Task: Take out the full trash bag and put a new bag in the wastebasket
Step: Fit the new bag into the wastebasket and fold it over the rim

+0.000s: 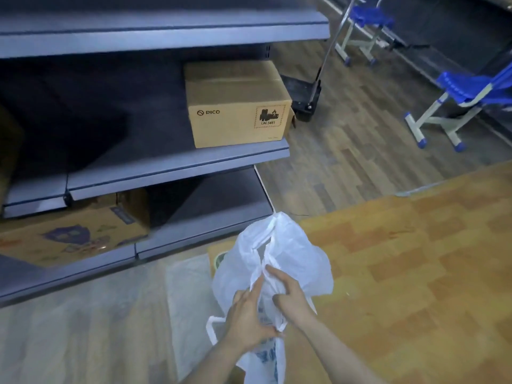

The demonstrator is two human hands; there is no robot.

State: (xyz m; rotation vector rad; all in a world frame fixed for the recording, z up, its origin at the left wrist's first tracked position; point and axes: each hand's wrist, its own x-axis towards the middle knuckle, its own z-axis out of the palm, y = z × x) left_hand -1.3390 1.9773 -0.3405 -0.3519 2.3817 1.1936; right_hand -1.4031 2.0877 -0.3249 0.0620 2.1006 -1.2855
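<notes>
Right now both hands are working a white plastic bag [277, 253] in mid-air, low in the head view. The left hand [246, 318] is pinching a fold of the film near the bag's mouth, its fingers curled round the gathered plastic; the right hand [291, 293] is gripping the opposite fold, its knuckles bent into the crumpled sheet. The hands are sitting almost touching, so the mouth is looking barely parted.

The bag is running lengthwise away from the person, its loop handles pointing forward and up, its printed tail hanging down between the forearms. Just ahead of the hands and below the bag, a green rim of what is probably the wastebasket [220, 257] is peeking out on the floor [401, 273], mostly hidden. The left hand is lying on that side, so it seems the nearer one, and the mouth will likely need spreading before it is lowered forward.

The film is looking thin, translucent and wrinkly, likely clingy and slippery. A second clear plastic sheet [188, 300] is lying flat on the floor left of the hands. Behind it are standing dark metal shelves [177, 164] carrying a matte cardboard box [238, 106].
</notes>
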